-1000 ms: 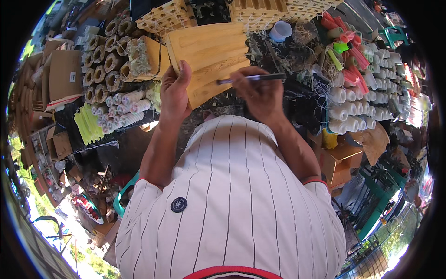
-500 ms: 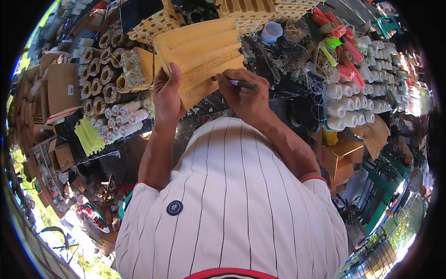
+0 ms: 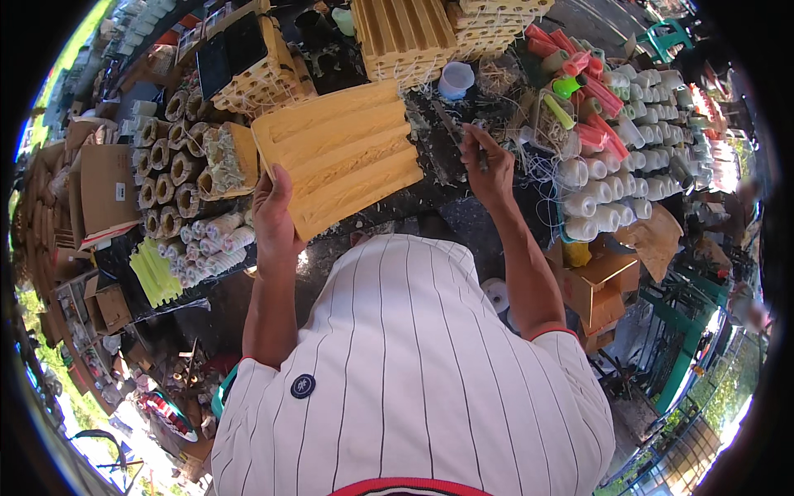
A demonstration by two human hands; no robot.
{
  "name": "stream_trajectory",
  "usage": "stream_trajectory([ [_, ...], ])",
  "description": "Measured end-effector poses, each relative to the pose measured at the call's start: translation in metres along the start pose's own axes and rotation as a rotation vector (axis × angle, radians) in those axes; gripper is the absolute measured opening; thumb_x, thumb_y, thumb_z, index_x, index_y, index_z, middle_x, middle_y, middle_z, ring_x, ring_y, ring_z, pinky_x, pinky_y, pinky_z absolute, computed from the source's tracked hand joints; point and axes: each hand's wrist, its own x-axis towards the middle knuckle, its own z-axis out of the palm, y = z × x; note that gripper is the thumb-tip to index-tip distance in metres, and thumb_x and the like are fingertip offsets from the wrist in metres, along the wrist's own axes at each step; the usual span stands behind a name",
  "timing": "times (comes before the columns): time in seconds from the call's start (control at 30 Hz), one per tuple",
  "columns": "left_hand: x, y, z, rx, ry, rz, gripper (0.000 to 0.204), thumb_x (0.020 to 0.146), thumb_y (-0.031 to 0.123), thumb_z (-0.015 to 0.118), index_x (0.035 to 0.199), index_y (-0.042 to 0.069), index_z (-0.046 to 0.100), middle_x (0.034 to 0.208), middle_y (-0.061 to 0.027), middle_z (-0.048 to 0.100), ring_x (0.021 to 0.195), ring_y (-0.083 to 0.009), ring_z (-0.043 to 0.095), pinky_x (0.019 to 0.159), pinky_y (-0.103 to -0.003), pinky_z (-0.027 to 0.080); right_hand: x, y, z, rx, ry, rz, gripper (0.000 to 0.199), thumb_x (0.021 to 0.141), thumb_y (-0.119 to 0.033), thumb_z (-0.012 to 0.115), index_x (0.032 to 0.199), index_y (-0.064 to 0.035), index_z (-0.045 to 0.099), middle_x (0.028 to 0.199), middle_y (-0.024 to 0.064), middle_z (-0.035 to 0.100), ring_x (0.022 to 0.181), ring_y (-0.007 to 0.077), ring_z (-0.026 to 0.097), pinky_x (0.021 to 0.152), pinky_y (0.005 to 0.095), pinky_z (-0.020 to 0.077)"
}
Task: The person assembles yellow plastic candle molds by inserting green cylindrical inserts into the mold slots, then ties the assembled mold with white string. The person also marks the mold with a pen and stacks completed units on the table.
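Observation:
My left hand (image 3: 277, 211) is closed on the near left edge of a yellow, slab-like panel (image 3: 339, 157) with several wavy grooves across its face. The panel is tilted up above the dark work table. To its right, apart from it, my right hand (image 3: 490, 169) hovers over the table. Its fingers are closed around a dark pen (image 3: 483, 159), seen only in part. A long, narrow metal tool (image 3: 447, 121) lies on the table between the panel and this hand.
Stacked yellow grooved blocks (image 3: 405, 37) stand behind the panel. A translucent bluish cup (image 3: 456, 80) is near them. Hollow brown tubes (image 3: 169, 157) and wrapped white rolls (image 3: 217, 240) are piled at left. White spools (image 3: 600, 194) and red tubes (image 3: 600, 136) crowd the right, above a cardboard box (image 3: 604, 285).
My right hand has drawn the pen off the panel's grooved face and moved right. My left hand has shifted the panel slightly left and nearer to me.

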Motion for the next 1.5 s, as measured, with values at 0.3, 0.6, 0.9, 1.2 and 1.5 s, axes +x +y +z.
stream_trajectory([
  [0.3,0.020,-0.008,0.021,-0.069,-0.033,-0.173,0.057,0.112,0.044,0.050,0.145,-0.003,0.051,0.136,-0.0174,0.064,0.117,-0.0297,0.070,0.100,-0.044,0.059,-0.023,-0.106,0.015,-0.413,-0.281,-0.883,0.045,0.090,-0.020,0.082,0.128,-0.0026,0.065,0.133,0.0183,0.069,0.128,0.0397,0.066,0.108,0.0503,0.0535],
  [0.6,0.053,-0.005,0.036,0.949,-0.002,0.430,0.064,0.101,0.030,0.074,0.149,-0.005,0.051,0.132,-0.0132,0.068,0.129,-0.0234,0.061,0.110,-0.045,0.048,0.012,-0.098,-0.012,0.618,-0.291,0.053,0.034,0.096,-0.005,0.077,0.126,0.0049,0.064,0.109,0.0132,0.075,0.097,0.0147,0.069,0.086,0.0287,0.0548],
  [0.9,0.165,-0.045,0.089,0.163,-0.073,-0.055,0.034,0.102,0.019,0.070,0.122,-0.007,0.063,0.111,-0.0129,0.072,0.099,-0.0203,0.072,0.087,-0.036,0.060,0.101,-0.051,0.015,0.379,0.023,-0.037,0.051,0.099,-0.011,0.075,0.142,0.0082,0.056,0.113,0.0129,0.075,0.100,0.0146,0.068,0.089,0.0309,0.0549],
  [1.2,0.258,-0.046,0.106,0.095,-0.080,-0.129,0.034,0.102,0.017,0.070,0.127,-0.005,0.063,0.117,-0.0146,0.071,0.101,-0.0237,0.073,0.088,-0.040,0.063,0.169,-0.048,0.023,0.079,0.008,-0.217,0.055,0.097,-0.023,0.078,0.141,0.0038,0.058,0.110,0.0184,0.074,0.102,0.0248,0.071,0.089,0.0383,0.0546],
  [1.5,0.110,-0.039,0.001,0.252,-0.100,0.040,0.043,0.099,0.016,0.074,0.134,-0.006,0.061,0.121,-0.0105,0.073,0.112,-0.0156,0.066,0.098,-0.031,0.051,0.041,0.071,0.004,-0.645,-0.354,-0.349,0.041,0.092,-0.007,0.072,0.132,-0.0041,0.061,0.101,0.0178,0.071,0.090,0.0394,0.066,0.083,0.0489,0.0493],
])
